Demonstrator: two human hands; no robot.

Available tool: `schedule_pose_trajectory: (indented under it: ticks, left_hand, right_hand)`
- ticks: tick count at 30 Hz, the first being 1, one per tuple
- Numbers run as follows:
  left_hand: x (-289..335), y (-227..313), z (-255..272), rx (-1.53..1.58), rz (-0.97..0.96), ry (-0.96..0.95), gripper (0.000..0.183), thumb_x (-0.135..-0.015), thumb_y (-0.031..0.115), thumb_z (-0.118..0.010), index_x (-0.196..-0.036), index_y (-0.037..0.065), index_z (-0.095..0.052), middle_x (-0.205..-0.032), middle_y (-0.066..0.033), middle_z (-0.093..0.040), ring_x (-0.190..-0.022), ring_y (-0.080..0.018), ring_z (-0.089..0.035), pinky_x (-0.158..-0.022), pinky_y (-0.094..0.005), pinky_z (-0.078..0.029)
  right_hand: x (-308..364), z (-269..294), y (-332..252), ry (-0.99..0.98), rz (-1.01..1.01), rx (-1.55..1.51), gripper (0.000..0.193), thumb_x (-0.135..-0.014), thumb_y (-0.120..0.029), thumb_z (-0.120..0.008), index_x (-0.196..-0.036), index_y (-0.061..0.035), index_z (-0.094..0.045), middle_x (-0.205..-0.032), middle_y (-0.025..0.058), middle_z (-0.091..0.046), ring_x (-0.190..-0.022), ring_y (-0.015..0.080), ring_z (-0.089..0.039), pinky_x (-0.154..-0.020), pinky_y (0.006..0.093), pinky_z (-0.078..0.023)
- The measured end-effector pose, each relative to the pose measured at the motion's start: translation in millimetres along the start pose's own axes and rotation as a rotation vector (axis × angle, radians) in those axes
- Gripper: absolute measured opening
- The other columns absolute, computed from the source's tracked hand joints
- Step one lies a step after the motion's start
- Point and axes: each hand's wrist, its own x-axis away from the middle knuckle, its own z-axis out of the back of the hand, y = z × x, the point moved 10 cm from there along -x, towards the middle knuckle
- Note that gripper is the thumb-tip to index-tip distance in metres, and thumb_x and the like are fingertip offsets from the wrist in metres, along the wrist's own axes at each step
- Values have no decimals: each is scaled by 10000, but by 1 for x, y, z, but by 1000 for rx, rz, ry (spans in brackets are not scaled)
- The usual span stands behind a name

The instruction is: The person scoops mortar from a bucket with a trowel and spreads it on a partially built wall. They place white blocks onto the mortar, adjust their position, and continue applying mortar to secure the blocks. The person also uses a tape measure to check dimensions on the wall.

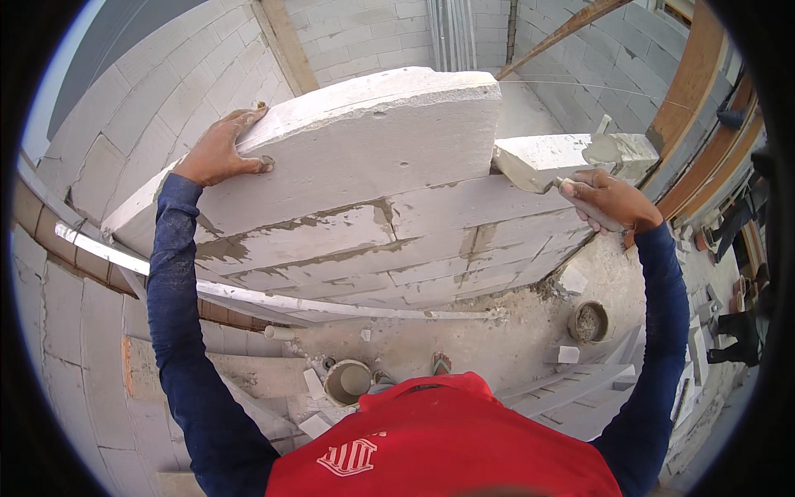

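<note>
My left hand (219, 151) grips the top edge of a white aerated concrete block (356, 153), fingers over the top and thumb against the front face. The block stands on a wall of similar blocks (451, 205), with grey mortar smeared along the joints below. In my right hand (613, 200) is a trowel (525, 174), its handle inside my closed fingers. The trowel blade is near the block's right end, by a lower block surface (555, 151) bearing a patch of mortar (603, 149).
A light metal bar (331, 305) crosses in front of the wall. Below are two buckets (348, 381) (589, 321), rubble and loose blocks (563, 354). Wooden posts (691, 99) rise at the right, a slanting beam (563, 35) behind. People's legs (737, 327) show at far right.
</note>
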Motion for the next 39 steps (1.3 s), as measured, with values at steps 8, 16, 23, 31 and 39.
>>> schedule_pose_trajectory:
  ticks: [8,16,23,31,39]
  left_hand:
    - [11,-8,-2,-17,-102,109,905,-699,503,-828,-1488,145,-564,-1530,-134,-542,-1380,-292,-539,-1249,-517,-291]
    - [41,13,-2,-116,-50,388,783,-746,469,-848,-1397,93,-627,-1297,-103,-688,-1220,-254,-647,-1232,-486,-323]
    - [46,15,7,-21,-33,426,633,-720,401,-866,-1220,49,-703,-1136,-140,-727,-1103,-277,-696,-1112,-460,-433]
    - [54,7,12,246,-2,721,288,-982,177,-609,-1236,99,-718,-1269,-107,-705,-1234,-266,-633,-1051,-402,-479]
    - [40,10,2,216,13,787,330,-986,208,-602,-1286,122,-712,-1271,-90,-711,-1248,-284,-626,-1115,-488,-415]
  right_hand:
    - [77,40,-49,-33,-44,-125,548,-1026,-482,-627,-1286,0,-624,-660,-3,-614,-458,72,-557,-410,211,-448]
    - [72,-1,-283,-111,373,20,533,-1067,-483,-511,-1221,17,-612,-578,43,-567,-355,122,-534,-337,205,-443]
    - [48,-115,-511,311,893,517,604,-1037,-527,-571,-1211,40,-686,-926,142,-714,-684,170,-708,-616,324,-586]
    - [36,-247,-602,454,1310,955,333,-914,-155,-703,-1197,22,-698,-954,229,-718,-806,378,-708,-742,433,-569]
    - [41,-251,-605,461,1277,1008,353,-910,-174,-720,-1220,-5,-705,-926,197,-718,-769,357,-700,-703,439,-560]
